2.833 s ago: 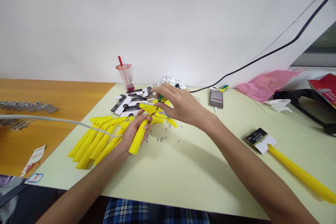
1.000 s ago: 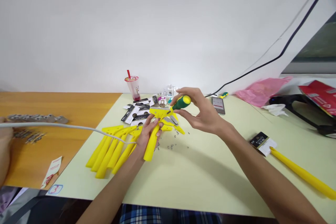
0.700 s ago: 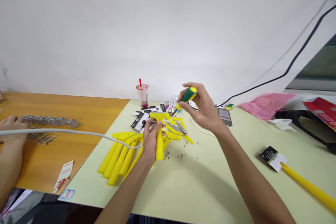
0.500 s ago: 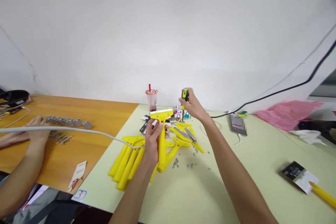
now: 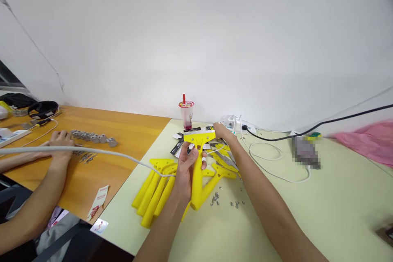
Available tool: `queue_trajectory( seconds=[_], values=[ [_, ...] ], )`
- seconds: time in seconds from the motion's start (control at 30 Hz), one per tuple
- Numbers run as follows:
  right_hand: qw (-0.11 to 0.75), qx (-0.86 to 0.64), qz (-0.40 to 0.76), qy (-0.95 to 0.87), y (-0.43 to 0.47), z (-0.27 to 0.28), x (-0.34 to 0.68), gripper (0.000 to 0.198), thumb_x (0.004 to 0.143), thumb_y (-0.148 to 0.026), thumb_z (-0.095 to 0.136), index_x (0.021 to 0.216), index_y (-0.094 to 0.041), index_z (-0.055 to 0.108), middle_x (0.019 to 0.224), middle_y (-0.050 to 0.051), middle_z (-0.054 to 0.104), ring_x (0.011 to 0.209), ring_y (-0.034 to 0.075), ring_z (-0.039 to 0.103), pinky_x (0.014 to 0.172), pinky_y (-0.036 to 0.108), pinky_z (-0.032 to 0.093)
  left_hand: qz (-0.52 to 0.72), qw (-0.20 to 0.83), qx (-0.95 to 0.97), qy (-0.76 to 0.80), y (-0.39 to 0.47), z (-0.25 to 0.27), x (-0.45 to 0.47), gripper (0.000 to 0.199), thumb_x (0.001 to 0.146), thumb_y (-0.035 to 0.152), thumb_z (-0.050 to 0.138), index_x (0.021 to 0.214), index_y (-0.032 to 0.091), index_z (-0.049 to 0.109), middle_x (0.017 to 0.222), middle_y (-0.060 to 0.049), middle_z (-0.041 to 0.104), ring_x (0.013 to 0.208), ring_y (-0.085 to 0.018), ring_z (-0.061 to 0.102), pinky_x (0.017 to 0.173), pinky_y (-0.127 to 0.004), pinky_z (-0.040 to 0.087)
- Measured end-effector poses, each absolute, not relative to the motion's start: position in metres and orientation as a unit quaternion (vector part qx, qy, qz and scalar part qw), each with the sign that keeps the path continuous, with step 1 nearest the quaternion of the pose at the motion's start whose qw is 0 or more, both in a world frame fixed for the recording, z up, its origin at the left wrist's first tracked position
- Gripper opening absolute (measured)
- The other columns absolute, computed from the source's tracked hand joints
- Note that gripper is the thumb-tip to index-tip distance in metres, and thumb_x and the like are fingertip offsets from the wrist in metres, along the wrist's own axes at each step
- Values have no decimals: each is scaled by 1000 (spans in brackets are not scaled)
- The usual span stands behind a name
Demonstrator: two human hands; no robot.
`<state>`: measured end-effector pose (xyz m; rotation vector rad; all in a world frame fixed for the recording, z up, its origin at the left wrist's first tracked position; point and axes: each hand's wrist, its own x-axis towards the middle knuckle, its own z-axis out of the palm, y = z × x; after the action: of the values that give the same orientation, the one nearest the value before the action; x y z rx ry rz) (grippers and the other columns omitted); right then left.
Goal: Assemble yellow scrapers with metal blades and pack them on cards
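Upright in my left hand is a yellow scraper; my fingers wrap around its handle. Two screws show on its head, and a pale metal strip runs along the top edge. My right hand is just behind the right end of that head, its fingers mostly hidden. Close to those fingers is a small black-and-yellow piece, too covered to identify. Several yellow scraper handles lie left of and beneath my left hand. Loose yellow pieces and grey blades are piled behind, with small screws in front.
A lidded cup with a red straw stands near the wall. White cables and a phone-like blurred object are on the right, before a pink bag. A co-worker's hands rest at the orange table by metal parts.
My right hand has lowered toward the back of the table, and the green-and-yellow screwdriver it held upright no longer shows clearly. My left hand still holds the scraper. The view has turned left.
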<state>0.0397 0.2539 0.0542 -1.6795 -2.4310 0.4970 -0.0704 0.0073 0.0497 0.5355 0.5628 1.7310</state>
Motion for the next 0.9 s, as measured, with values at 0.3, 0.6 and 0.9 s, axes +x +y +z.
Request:
queue_trajectory(
  seconds=[0.3, 0.6, 0.9],
  values=[
    [175, -514, 122, -831, 217, 118, 76, 13, 100, -28, 70, 105, -16, 74, 112, 13, 81, 98, 22, 71, 72, 27, 40, 722, 535, 305, 317, 10, 58, -70, 59, 76, 43, 100, 117, 24, 61, 94, -2, 75, 85, -21, 78, 70, -28, 61],
    [229, -492, -51, -838, 101, 195, 189, 5, 100, -18, 61, 101, -23, 62, 97, 8, 75, 81, 22, 61, 66, 31, 28, 759, 403, 429, 278, 28, 140, -47, 48, 81, 36, 98, 112, 25, 63, 108, -4, 78, 99, -22, 80, 82, -30, 62],
    [158, -497, -43, -852, 65, 200, 240, 27, 91, -1, 55, 107, -22, 60, 105, 8, 78, 86, 22, 64, 66, 32, 24, 805, 354, 455, 141, 65, 212, 27, 49, 78, 38, 101, 107, 23, 65, 113, -8, 82, 121, -28, 79, 113, -43, 57]
  ],
)
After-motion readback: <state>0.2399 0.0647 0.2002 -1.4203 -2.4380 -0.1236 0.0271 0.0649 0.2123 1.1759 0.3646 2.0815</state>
